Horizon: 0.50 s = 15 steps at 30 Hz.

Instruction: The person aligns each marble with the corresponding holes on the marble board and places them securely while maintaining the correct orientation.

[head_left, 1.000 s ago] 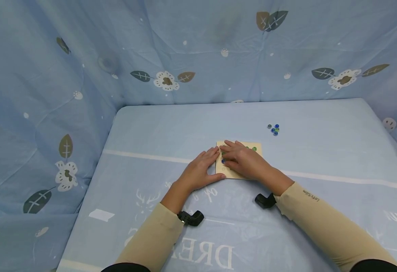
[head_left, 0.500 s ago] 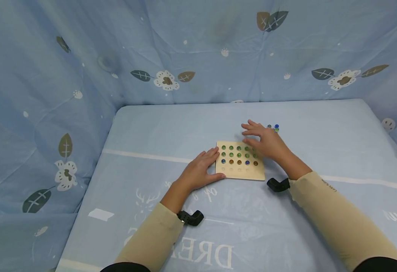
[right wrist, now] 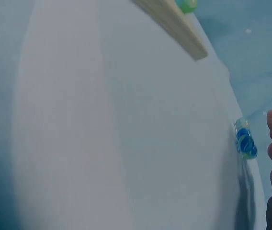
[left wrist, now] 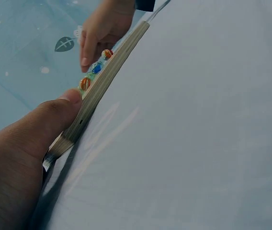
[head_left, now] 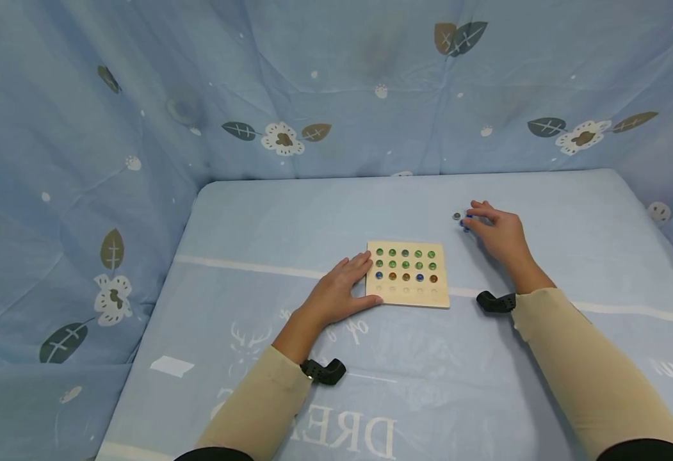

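A pale wooden marble board [head_left: 443, 298] lies flat on the cloth, with rows of marbles in its hollows. Its two far rows hold green marbles [head_left: 405, 264]; blue and orange-brown ones [head_left: 392, 276] fill the third row, and the nearest row shows bare hollows. My left hand [head_left: 336, 293] rests against the board's left side, fingers straight, thumb [left wrist: 71, 97] at the front edge. Over at the right, my right hand [head_left: 502, 235] is at a small cluster of loose marbles [right wrist: 245, 140], its fingers partly hiding them. In the right wrist view the fingers appear apart from these marbles.
A light blue printed cloth [head_left: 405, 371] covers the table. Patterned blue fabric [head_left: 342, 77] hangs behind and at the sides. A white patch [head_left: 171, 365] lies at the left, and a black wrist camera [head_left: 494, 302] sits on each wrist.
My right hand has moved from over the board, right and away, to the loose marbles, uncovering the filled rows. My left hand has stayed at the board's left side.
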### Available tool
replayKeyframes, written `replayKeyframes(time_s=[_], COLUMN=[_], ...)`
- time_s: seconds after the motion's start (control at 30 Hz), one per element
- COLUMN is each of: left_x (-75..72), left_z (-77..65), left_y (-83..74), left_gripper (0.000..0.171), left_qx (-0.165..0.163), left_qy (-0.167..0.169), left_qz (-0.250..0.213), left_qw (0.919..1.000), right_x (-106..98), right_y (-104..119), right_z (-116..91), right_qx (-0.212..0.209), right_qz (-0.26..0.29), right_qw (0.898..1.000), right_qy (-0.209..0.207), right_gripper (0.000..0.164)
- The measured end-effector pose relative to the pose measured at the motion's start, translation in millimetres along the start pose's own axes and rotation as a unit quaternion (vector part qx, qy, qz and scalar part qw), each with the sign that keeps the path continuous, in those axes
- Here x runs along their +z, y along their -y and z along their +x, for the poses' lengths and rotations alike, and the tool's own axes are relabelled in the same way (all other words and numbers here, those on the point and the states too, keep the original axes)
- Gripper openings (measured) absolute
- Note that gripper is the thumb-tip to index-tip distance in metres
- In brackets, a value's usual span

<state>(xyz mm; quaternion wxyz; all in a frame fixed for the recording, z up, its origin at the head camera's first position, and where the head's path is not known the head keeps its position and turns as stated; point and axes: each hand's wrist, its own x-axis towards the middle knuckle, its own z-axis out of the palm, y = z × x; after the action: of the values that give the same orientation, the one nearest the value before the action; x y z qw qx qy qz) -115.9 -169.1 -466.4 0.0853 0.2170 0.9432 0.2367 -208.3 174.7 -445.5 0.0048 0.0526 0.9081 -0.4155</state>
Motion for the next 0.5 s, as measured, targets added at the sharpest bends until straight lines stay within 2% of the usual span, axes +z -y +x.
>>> replayKeyframes(time_s=[0.27, 0.5], left_x=[1.4, 0.4], left_z=[-0.1, -0.3], left_y=[0.1, 0.8], left_gripper=[0.088, 0.088], left_qx=[0.004, 0.006], left_qy=[-0.003, -0.005], left_qz=[-0.001, -0.006], left_qw=[1.0, 1.0], right_x=[-2.5, -0.5], right_y=[-15.5, -18.3], right_z=[-0.5, 1.2], right_qx=[0.01, 0.0], right_qz=[0.014, 0.012], right_qw=[1.0, 1.0], right_qy=[-0.011, 0.004], right_gripper=[0.046, 0.042])
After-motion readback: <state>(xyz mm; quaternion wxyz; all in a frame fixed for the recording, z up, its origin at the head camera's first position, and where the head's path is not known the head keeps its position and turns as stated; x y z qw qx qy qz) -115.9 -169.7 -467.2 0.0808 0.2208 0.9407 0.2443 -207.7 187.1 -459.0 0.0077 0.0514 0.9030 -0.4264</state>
